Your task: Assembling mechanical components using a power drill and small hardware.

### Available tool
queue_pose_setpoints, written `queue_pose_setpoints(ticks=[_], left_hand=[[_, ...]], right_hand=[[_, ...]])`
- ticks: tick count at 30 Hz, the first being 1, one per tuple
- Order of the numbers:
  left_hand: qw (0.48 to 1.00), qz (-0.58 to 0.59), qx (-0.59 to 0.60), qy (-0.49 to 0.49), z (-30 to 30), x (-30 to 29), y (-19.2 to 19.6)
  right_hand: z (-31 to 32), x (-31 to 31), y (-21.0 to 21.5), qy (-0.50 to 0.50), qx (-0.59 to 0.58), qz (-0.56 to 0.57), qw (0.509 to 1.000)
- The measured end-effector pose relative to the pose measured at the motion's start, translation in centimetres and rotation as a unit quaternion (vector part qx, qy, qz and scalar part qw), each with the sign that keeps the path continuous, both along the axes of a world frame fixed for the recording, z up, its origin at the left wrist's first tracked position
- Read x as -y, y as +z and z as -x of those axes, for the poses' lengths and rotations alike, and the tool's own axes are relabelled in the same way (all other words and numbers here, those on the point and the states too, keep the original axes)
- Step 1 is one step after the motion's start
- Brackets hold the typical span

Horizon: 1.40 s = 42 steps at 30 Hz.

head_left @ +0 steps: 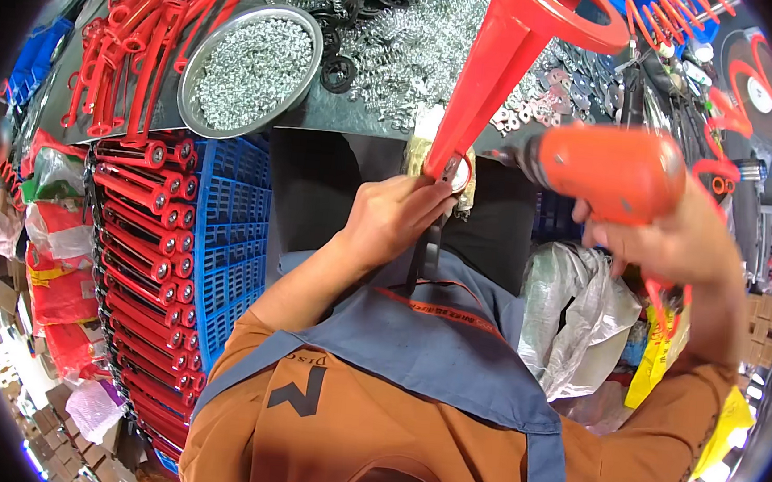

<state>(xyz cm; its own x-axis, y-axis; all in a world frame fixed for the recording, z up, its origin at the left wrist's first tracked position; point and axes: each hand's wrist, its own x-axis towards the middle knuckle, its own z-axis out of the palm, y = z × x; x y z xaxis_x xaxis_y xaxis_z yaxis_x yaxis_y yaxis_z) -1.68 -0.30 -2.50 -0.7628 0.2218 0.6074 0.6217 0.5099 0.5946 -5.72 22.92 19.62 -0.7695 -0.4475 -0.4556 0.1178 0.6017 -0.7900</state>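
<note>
My left hand [397,217] is closed round the narrow lower end of a long red tapered part [503,66], which flares to a wide ring at its top. By my fingertips a small silver round piece [461,175] shows at that narrow end. The part rests against a tan block [421,145] at the table edge. My right hand [641,245] grips an orange-red power drill [613,172], slightly blurred. Its bit points left toward the part's lower end, with a small gap between. What my left fingers cover is hidden.
On the dark table stand a metal bowl of small silver pieces [253,75], a heap of springs [398,72], black rings [338,74] and red parts [136,40]. A blue crate [234,239] sits below left beside stacked red parts [151,265]. A coiled red hose [661,18] hangs upper right.
</note>
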Motion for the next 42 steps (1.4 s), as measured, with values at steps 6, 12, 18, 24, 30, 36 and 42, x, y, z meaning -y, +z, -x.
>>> queue_pose_setpoints(ticks=[6, 12, 18, 24, 30, 36, 42], left_hand=[[0.551, -0.674, 0.492, 0.028, -0.6, 3.8, -2.6], [0.567, -0.591, 0.557, -0.139, -3.5, 3.6, 2.0], [0.548, -0.603, 0.54, -0.21, -4.5, 3.0, 1.8], [0.503, -0.658, 0.541, -0.145, -4.5, 2.6, 1.4], [0.536, -0.633, 0.546, -0.121, -4.8, 2.8, 1.6], [0.492, -0.677, 0.507, -0.206, -4.8, 3.0, -0.2], [0.486, -0.677, 0.537, -0.133, -5.1, 2.2, 1.8]], right_hand=[[-7.2, -2.6, -3.1, -0.113, 0.044, 0.118, 0.986], [-9.5, -2.9, -7.6, -0.108, 0.061, 0.28, 0.952], [-9.8, -1.2, -8.5, -0.107, 0.062, 0.341, 0.932], [-10.2, -0.7, -9.3, -0.127, 0.129, 0.325, 0.928], [-10.5, -0.2, -10.4, -0.162, 0.08, 0.345, 0.921], [-10.6, 0.2, -10.7, -0.164, 0.066, 0.333, 0.926], [-10.7, 0.4, -10.6, -0.186, 0.078, 0.325, 0.924]])
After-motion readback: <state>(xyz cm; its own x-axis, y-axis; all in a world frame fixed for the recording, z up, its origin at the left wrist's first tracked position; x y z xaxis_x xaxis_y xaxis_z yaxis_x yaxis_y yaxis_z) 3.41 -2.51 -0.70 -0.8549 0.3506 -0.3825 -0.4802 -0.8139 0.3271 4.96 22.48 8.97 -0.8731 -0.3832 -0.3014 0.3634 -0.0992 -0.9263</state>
